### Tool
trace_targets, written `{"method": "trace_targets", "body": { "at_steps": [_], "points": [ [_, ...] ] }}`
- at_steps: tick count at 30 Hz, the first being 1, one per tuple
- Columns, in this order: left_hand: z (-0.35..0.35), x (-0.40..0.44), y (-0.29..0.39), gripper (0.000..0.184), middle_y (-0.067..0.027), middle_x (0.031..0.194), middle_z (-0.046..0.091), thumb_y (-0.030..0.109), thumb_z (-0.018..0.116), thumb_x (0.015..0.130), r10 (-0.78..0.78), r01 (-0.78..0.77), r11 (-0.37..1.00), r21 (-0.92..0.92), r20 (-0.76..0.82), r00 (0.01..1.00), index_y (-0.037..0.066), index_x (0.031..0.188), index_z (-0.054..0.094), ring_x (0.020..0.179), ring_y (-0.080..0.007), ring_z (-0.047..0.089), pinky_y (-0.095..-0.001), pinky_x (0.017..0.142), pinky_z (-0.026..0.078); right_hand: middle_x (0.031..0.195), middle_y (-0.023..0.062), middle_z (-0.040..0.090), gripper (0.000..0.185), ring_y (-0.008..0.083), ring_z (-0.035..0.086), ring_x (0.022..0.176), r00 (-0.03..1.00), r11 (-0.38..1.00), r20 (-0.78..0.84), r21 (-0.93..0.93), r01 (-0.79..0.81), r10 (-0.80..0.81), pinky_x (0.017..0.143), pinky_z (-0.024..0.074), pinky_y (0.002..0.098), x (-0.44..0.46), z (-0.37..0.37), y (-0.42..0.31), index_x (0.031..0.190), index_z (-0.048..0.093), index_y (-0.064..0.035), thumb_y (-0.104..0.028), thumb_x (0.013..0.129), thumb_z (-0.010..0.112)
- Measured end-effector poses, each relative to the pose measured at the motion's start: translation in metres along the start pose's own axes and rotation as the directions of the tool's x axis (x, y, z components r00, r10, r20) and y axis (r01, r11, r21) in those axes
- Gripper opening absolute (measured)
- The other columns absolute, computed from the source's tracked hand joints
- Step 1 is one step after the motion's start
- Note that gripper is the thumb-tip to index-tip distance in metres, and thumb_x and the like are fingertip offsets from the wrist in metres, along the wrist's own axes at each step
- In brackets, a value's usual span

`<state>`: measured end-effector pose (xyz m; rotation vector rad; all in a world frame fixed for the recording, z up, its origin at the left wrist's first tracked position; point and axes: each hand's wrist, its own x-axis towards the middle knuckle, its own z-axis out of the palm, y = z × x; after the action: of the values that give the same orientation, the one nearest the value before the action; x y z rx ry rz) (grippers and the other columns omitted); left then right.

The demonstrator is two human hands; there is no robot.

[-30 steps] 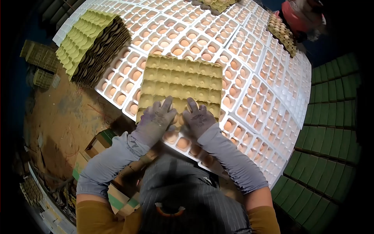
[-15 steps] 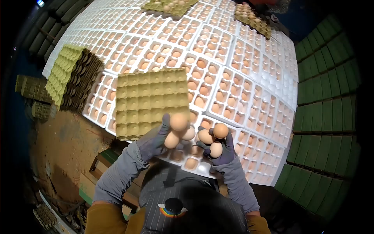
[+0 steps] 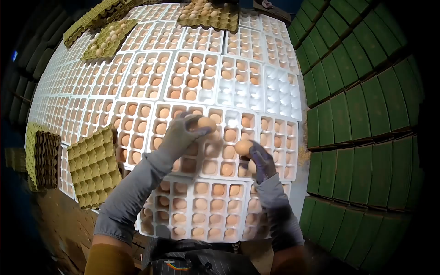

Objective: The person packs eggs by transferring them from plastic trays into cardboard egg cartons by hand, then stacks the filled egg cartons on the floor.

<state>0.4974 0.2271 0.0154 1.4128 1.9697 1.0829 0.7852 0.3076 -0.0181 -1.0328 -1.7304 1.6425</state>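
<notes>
Both my hands wear grey gloves and reach over white foam trays [image 3: 214, 182] whose square cells hold brown eggs. My left hand [image 3: 179, 134] is closed around an egg [image 3: 207, 124] at its fingertips; whether more eggs sit in the palm is hidden. To the right, my right hand [image 3: 263, 164] grips a darker brown egg [image 3: 243, 147] between thumb and fingers. A paler egg [image 3: 251, 166] shows against its palm. Beneath the hands, most cells are filled, while one cell [image 3: 232, 119] just beyond them shows bare foam.
An egg-free pulp tray [image 3: 94, 167] lies tilted at the left, near a stack of pulp trays [image 3: 45, 158]. Pulp trays with eggs [image 3: 208, 18] rest at the far side. Foam cells without eggs [image 3: 280, 91] lie at upper right. Green boxes [image 3: 362, 169] line the right.
My view has shifted right along the foam trays. Both hands have moved apart and forward over the cells, and fewer eggs show in them. The flat pulp tray now appears farther left.
</notes>
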Motion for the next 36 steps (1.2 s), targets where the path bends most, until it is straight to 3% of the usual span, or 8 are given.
{"method": "trace_targets", "body": {
  "at_steps": [3,4,10,16,20,24,31,36],
  "points": [
    [0.037,0.069,0.025,0.046,-0.0126,0.121,0.055,0.027,0.08,0.08,0.046,-0.022,0.959,0.281,-0.08,0.996,0.008,0.12,0.066,0.105,-0.0286,0.062,-0.0383,0.089,0.052,0.13,0.0174,0.056,0.032,0.0305,0.065,0.103,0.856,0.637,-0.042,-0.687,0.35,-0.515,0.083,0.0549,0.041,0.08,-0.038,0.012,0.107,0.069,-0.0122,-0.03,0.082,0.077],
    [0.052,0.085,0.029,0.045,-0.012,0.122,0.055,0.025,0.08,0.079,0.124,-0.053,0.896,0.442,-0.134,0.983,0.01,0.119,0.066,0.107,-0.0292,0.061,-0.0396,0.09,0.053,0.132,0.0171,0.054,0.036,0.0325,0.065,0.103,0.905,0.759,-0.172,-0.616,0.21,-0.389,0.083,0.0547,0.0431,0.095,-0.035,-0.013,0.105,0.069,-0.0129,-0.032,0.076,0.081],
    [0.073,0.132,0.024,0.029,-0.013,0.123,0.052,0.018,0.068,0.086,0.028,-0.031,0.791,0.611,0.015,0.999,0.013,0.114,0.066,0.11,-0.0329,0.06,-0.0423,0.09,0.053,0.147,0.0081,0.04,0.039,0.0305,0.061,0.107,0.972,0.313,0.113,-0.934,0.174,-0.206,0.089,0.0547,0.0424,0.181,-0.028,-0.025,0.118,0.064,-0.0205,-0.037,0.084,0.073],
    [0.076,0.184,0.009,0.043,-0.014,0.119,0.065,0.033,0.065,0.092,-0.06,-0.036,0.842,0.538,0.159,0.985,0.022,0.134,0.062,0.103,-0.0282,0.067,-0.0396,0.091,0.053,0.13,0.01,0.06,0.04,0.0313,0.064,0.112,0.97,0.494,0.144,-0.84,0.225,-0.196,0.094,0.0518,0.0428,0.253,-0.01,-0.005,0.129,0.06,-0.0272,-0.03,0.089,0.068],
    [0.042,0.173,-0.021,0.045,-0.0153,0.115,0.065,0.025,0.068,0.091,-0.098,0.056,0.969,-0.242,-0.164,0.982,0.01,0.133,0.061,0.089,-0.0231,0.067,-0.0345,0.083,0.053,0.11,0.0079,0.066,0.035,0.019,0.063,0.096,0.993,0.992,-0.115,-0.129,0.002,-0.017,0.083,0.0519,0.0308,0.243,-0.031,-0.007,0.113,0.069,-0.007,-0.014,0.08,0.076],
    [0.054,0.155,-0.042,0.044,-0.0075,0.111,0.062,0.018,0.06,0.098,0.062,-0.084,0.992,-0.097,-0.213,0.975,0.014,0.141,0.053,0.1,-0.0154,0.06,-0.0287,0.083,0.051,0.114,0.009,0.059,0.048,0.0184,0.057,0.1,0.959,0.971,-0.178,0.059,0.233,-0.22,0.085,0.0509,0.0312,0.236,-0.047,0.031,0.124,0.06,-0.0039,-0.002,0.077,0.069],
    [0.041,0.103,-0.025,0.049,-0.0139,0.129,0.058,0.016,0.06,0.092,0.32,-0.243,0.916,0.318,-0.219,0.922,0.015,0.141,0.051,0.123,-0.0318,0.051,-0.0529,0.113,0.027,0.118,0.0169,0.06,0.049,0.0351,0.057,0.111,0.747,0.454,0.2,-0.686,0.569,-0.634,0.097,0.0476,0.042,0.211,-0.038,0.044,0.131,0.055,-0.0104,0.005,0.085,0.053],
    [-0.076,-0.044,-0.019,0.041,-0.0117,0.132,0.057,0.011,0.061,0.094,0.223,0.014,0.809,0.588,-0.329,0.918,0.01,0.135,0.057,0.124,-0.0309,0.052,-0.048,0.113,0.029,0.12,0.015,0.061,0.045,0.0297,0.06,0.112,0.792,0.724,-0.121,-0.505,0.47,-0.599,0.098,0.0482,0.0392,0.163,-0.034,-0.012,0.127,0.058,-0.0043,0.007,0.085,0.046]
  ]
}}
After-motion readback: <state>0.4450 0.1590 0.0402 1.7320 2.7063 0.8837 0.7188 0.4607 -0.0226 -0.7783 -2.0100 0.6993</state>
